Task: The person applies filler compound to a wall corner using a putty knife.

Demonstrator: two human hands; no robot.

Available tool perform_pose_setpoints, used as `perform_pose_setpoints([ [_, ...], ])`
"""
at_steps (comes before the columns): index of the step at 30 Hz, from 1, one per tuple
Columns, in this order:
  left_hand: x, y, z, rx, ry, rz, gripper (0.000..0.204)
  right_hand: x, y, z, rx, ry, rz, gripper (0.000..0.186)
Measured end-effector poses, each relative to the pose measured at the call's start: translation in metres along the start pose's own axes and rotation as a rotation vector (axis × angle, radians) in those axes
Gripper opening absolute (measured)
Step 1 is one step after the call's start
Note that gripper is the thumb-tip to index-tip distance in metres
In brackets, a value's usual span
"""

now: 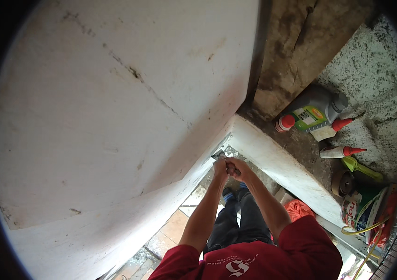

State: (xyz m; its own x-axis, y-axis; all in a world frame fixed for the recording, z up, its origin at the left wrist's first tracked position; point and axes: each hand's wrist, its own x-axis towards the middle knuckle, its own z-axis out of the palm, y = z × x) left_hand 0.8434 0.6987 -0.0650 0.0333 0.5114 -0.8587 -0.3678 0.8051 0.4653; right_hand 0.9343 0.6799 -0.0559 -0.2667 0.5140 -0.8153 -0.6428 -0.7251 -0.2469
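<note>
Both my hands are together in front of me, low by the corner where the white wall (128, 135) meets a low white ledge (273, 154). My left hand (220, 167) is closed around what looks like a scraper (217, 154); its flat dark grey end sticks out beyond my fingers toward the wall. My right hand (237, 170) is closed too, pressed against the left one at the tool's handle. Most of the handle is hidden by my fingers.
On the ledge to the right stand a grey jug (317, 109), a red-capped bottle (285, 123), red-nozzled glue bottles (336, 152), a green plastic scoop (362, 169), a brown tape roll (343, 182) and a bucket (362, 207). An orange-red plastic bag (299, 210) lies below. Tiles (175, 226) cover the floor.
</note>
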Motion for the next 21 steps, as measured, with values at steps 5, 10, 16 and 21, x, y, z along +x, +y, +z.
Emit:
perform_pose_setpoints([
  [5, 0.000, 0.004, 0.003, -0.025, 0.052, -0.014, 0.027, -0.001, 0.001, 0.001, 0.098, -0.074, 0.059, 0.023],
  [10, 0.009, -0.004, -0.003, -0.003, 0.014, 0.044, 0.030, -0.007, -0.001, 0.001, -0.020, -0.087, -0.012, 0.023],
  [16, 0.015, -0.010, -0.025, -0.149, -0.059, -0.094, 0.035, -0.014, 0.004, 0.020, -0.275, -0.011, -0.038, 0.022],
  [21, -0.001, -0.014, -0.057, -0.381, -0.309, -0.193, 0.036, -0.028, 0.030, 0.031, -0.434, -0.021, -0.176, 0.018],
])
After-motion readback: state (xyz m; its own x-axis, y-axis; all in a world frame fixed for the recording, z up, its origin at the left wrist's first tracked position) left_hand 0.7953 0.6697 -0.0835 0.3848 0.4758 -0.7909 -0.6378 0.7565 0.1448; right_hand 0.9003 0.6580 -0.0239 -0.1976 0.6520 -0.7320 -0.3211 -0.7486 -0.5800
